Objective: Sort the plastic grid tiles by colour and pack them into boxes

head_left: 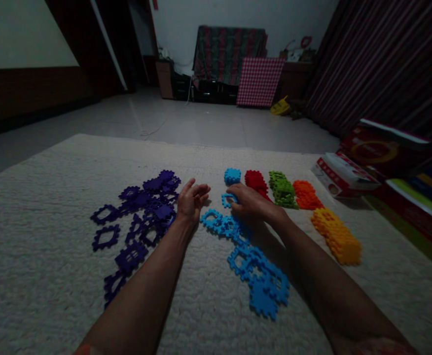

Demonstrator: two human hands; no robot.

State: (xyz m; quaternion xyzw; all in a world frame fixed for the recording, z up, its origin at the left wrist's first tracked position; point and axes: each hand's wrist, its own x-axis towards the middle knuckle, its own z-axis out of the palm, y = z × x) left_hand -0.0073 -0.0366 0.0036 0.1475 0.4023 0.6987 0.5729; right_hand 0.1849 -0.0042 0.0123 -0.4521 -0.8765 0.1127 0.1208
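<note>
On a pale quilted cover [64, 197], before a tiled floor [208, 123] and dark curtain [378, 64], we count one purple heap [163, 212], one blue spread [262, 296], one blue stack [232, 176] and four rows: red [256, 182], green [282, 190], orange [306, 195], yellow [336, 236]. Our left hand [193, 199] has its grip loosely uncurled, bare; our right hand [247, 199] pinches one blue frame [224, 200] just nearer us than the stack.

Pieces [263, 297] on the cloth [46, 197], boxes [343, 172] rightward, floor [216, 123] behind.
</note>
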